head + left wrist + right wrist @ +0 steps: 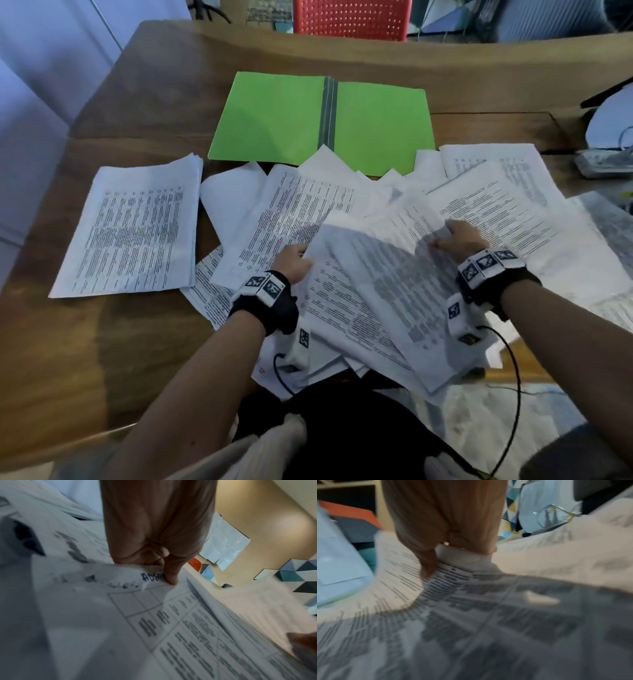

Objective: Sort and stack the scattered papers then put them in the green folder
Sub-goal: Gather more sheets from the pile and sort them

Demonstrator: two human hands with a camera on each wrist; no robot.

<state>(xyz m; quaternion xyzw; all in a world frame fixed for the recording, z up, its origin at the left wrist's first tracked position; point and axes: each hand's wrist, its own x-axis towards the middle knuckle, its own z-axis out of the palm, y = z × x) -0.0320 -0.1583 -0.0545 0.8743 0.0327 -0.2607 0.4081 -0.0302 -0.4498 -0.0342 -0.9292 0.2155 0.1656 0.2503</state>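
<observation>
Over the wooden bench (130,342), left hand (294,262) and right hand (460,236) each pinch an edge of printed white sheets (387,294), seemingly lifting them together (blurred); the open green folder (281,116) waits beyond.

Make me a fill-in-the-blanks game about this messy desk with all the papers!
1. The folder lying open on the table is ____.
2. The chair behind the table is ____.
3. The neat stack of papers lies on the person's ____ side.
4. Both hands, left hand and right hand, hold ____.

Missing words: green; red; left; papers
</observation>
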